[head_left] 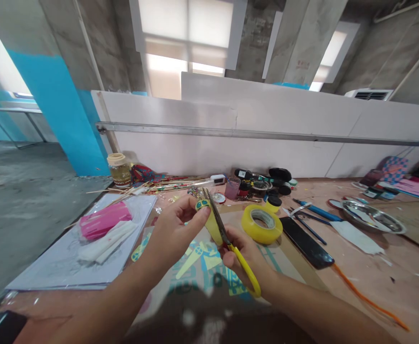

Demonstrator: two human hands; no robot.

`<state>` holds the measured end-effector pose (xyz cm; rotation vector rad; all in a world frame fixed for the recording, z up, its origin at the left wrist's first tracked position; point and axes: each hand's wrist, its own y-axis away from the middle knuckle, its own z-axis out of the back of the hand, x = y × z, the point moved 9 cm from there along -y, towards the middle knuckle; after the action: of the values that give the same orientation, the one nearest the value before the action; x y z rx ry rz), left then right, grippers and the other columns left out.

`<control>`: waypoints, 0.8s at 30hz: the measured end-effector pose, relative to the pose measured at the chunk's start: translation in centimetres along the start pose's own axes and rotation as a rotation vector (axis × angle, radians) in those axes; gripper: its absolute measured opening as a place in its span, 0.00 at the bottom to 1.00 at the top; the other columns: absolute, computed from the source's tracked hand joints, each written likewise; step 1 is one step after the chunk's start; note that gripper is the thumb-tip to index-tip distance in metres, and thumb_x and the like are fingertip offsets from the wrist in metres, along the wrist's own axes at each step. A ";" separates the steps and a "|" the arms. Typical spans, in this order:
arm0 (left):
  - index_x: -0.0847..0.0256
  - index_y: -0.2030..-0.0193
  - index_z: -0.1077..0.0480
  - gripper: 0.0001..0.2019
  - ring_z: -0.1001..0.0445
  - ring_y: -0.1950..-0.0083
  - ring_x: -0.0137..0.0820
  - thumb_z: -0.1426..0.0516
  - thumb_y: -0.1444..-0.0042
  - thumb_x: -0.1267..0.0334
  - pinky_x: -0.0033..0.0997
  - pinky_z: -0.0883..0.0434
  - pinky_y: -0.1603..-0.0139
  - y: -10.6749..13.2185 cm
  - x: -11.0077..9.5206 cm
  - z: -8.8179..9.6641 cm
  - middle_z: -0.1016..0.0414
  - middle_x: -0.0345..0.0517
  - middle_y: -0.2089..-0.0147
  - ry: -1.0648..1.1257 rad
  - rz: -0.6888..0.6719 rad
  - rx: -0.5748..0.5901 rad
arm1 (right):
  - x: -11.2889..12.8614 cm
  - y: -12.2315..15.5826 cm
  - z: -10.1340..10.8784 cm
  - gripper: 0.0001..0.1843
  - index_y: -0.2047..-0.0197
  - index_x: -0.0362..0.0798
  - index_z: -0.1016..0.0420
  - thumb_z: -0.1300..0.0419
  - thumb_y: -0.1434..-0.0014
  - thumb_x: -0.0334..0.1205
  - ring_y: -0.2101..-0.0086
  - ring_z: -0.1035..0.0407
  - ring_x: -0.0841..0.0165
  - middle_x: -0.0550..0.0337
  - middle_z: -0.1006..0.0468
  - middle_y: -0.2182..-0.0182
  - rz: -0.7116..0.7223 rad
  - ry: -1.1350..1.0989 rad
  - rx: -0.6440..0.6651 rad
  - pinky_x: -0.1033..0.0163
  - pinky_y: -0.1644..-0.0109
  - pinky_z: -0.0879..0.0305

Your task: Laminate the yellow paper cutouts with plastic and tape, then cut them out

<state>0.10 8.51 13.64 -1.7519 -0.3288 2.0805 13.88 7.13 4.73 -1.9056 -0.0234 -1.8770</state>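
Note:
Between thumb and fingers, my left hand (181, 222) pinches a pale yellow paper cutout (214, 229) with a blue-green pattern at its rounded top. My right hand (241, 246) is closed around a pair of scissors (246, 270) with yellow handles. Their dark blades point up and away, close along the cutout's right edge; I cannot tell whether they touch it. Below both hands lie more yellow and blue cut paper pieces (190, 263) on a brown board (299, 258). A roll of yellow tape (246, 224) stands just right of my right hand.
White sheets (62, 267) with a pink packet (105, 220) lie at left. To the right are a black phone (306, 241), an orange cord (367, 301), brushes and a metal dish (392, 222). Jars, thin sticks and a lidded glass jar (119, 172) line the back by the white partition.

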 end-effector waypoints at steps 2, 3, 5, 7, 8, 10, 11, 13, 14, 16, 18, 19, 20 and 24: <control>0.58 0.74 0.39 0.12 0.43 0.76 0.23 0.42 0.43 0.60 0.24 0.46 0.76 -0.2 0.0 0.0 0.43 0.31 0.77 0.018 0.007 0.013 | -0.1 0.1 0.1 0.38 0.65 0.48 0.30 0.36 0.56 0.78 0.73 0.50 0.72 0.66 0.39 0.73 -0.007 0.018 0.000 0.65 0.71 0.52; 0.58 0.74 0.39 0.12 0.43 0.75 0.23 0.42 0.43 0.60 0.24 0.45 0.75 -0.3 0.0 0.0 0.43 0.31 0.76 0.024 0.010 0.023 | -0.2 0.1 0.2 0.39 0.64 0.48 0.30 0.36 0.56 0.78 0.73 0.49 0.72 0.66 0.38 0.73 -0.010 0.024 0.002 0.65 0.71 0.52; 0.59 0.73 0.38 0.11 0.43 0.74 0.23 0.42 0.43 0.60 0.24 0.45 0.74 -0.3 0.0 0.0 0.43 0.31 0.75 0.027 0.009 0.045 | -0.5 0.1 0.3 0.40 0.63 0.48 0.28 0.36 0.57 0.79 0.74 0.49 0.72 0.66 0.37 0.74 -0.018 0.037 -0.004 0.65 0.72 0.52; 0.59 0.72 0.38 0.11 0.43 0.73 0.23 0.42 0.42 0.60 0.24 0.44 0.73 -0.3 0.1 0.1 0.42 0.32 0.75 0.014 0.001 0.066 | -0.7 0.1 0.4 0.41 0.62 0.48 0.28 0.36 0.58 0.79 0.74 0.48 0.72 0.66 0.37 0.74 -0.031 0.046 -0.006 0.66 0.72 0.51; 0.59 0.72 0.38 0.11 0.42 0.73 0.23 0.42 0.41 0.59 0.24 0.43 0.73 -0.3 0.3 0.2 0.42 0.32 0.74 0.002 0.001 0.071 | -0.8 0.1 0.4 0.41 0.62 0.48 0.27 0.37 0.58 0.79 0.74 0.48 0.72 0.66 0.36 0.74 -0.034 0.047 -0.006 0.66 0.72 0.51; 0.59 0.71 0.38 0.12 0.41 0.72 0.24 0.42 0.40 0.58 0.24 0.42 0.72 -0.2 0.6 0.4 0.41 0.32 0.73 -0.020 0.010 0.079 | -0.9 0.2 0.4 0.41 0.60 0.48 0.26 0.36 0.57 0.79 0.74 0.48 0.72 0.66 0.36 0.74 -0.036 0.044 -0.002 0.66 0.72 0.51; 0.59 0.71 0.37 0.12 0.41 0.71 0.24 0.42 0.39 0.58 0.24 0.41 0.71 -0.2 0.8 0.5 0.40 0.33 0.73 -0.025 0.015 0.088 | -1.0 0.2 0.5 0.41 0.60 0.48 0.26 0.36 0.57 0.78 0.74 0.47 0.72 0.66 0.35 0.73 -0.039 0.042 0.000 0.66 0.72 0.50; 0.60 0.70 0.36 0.12 0.39 0.70 0.24 0.42 0.39 0.58 0.24 0.40 0.70 -0.3 0.8 0.6 0.38 0.34 0.72 -0.013 0.016 0.116 | -1.3 0.3 0.6 0.40 0.59 0.48 0.25 0.35 0.57 0.77 0.74 0.45 0.72 0.65 0.33 0.72 -0.051 0.036 0.002 0.66 0.72 0.49; 0.60 0.70 0.35 0.12 0.38 0.70 0.24 0.42 0.39 0.58 0.23 0.38 0.70 -0.4 0.6 0.6 0.37 0.34 0.71 0.005 0.013 0.130 | -1.4 0.3 0.6 0.40 0.58 0.49 0.24 0.34 0.58 0.76 0.73 0.45 0.72 0.65 0.32 0.72 -0.057 0.035 0.005 0.66 0.71 0.48; 0.60 0.68 0.32 0.10 0.35 0.69 0.24 0.41 0.39 0.59 0.23 0.36 0.69 -0.5 0.3 0.8 0.33 0.35 0.70 0.050 0.014 0.143 | -1.5 0.2 0.8 0.39 0.58 0.49 0.23 0.34 0.59 0.76 0.73 0.44 0.72 0.65 0.33 0.72 -0.053 0.038 0.008 0.66 0.70 0.48; 0.60 0.66 0.30 0.09 0.31 0.68 0.25 0.40 0.39 0.58 0.23 0.34 0.68 -0.6 0.1 0.9 0.29 0.36 0.69 0.094 0.032 0.151 | -1.5 0.2 0.9 0.39 0.58 0.50 0.23 0.34 0.59 0.76 0.72 0.45 0.71 0.66 0.33 0.72 -0.042 0.053 0.008 0.65 0.69 0.48; 0.60 0.65 0.30 0.09 0.30 0.68 0.25 0.40 0.39 0.57 0.23 0.33 0.67 -0.6 0.1 1.0 0.27 0.37 0.68 0.110 0.045 0.152 | -1.5 0.1 1.0 0.38 0.58 0.50 0.23 0.34 0.57 0.75 0.72 0.45 0.71 0.66 0.34 0.73 -0.040 0.063 0.005 0.65 0.69 0.48; 0.60 0.65 0.29 0.10 0.29 0.68 0.26 0.40 0.38 0.56 0.23 0.32 0.68 -0.6 0.1 1.0 0.25 0.38 0.68 0.119 0.055 0.152 | -1.5 0.1 1.0 0.38 0.59 0.49 0.23 0.34 0.57 0.75 0.72 0.45 0.72 0.66 0.34 0.73 -0.041 0.072 0.004 0.65 0.69 0.48; 0.59 0.65 0.29 0.12 0.28 0.70 0.26 0.40 0.38 0.53 0.23 0.33 0.70 -0.4 0.0 1.3 0.22 0.38 0.69 0.125 0.058 0.118 | -1.0 0.2 0.7 0.34 0.59 0.49 0.24 0.30 0.55 0.71 0.72 0.46 0.71 0.66 0.35 0.73 -0.064 0.063 0.011 0.66 0.69 0.49</control>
<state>-1.08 8.98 14.03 -1.8298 -0.1173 1.9753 14.52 7.50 3.75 -1.8583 -0.0753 -1.9735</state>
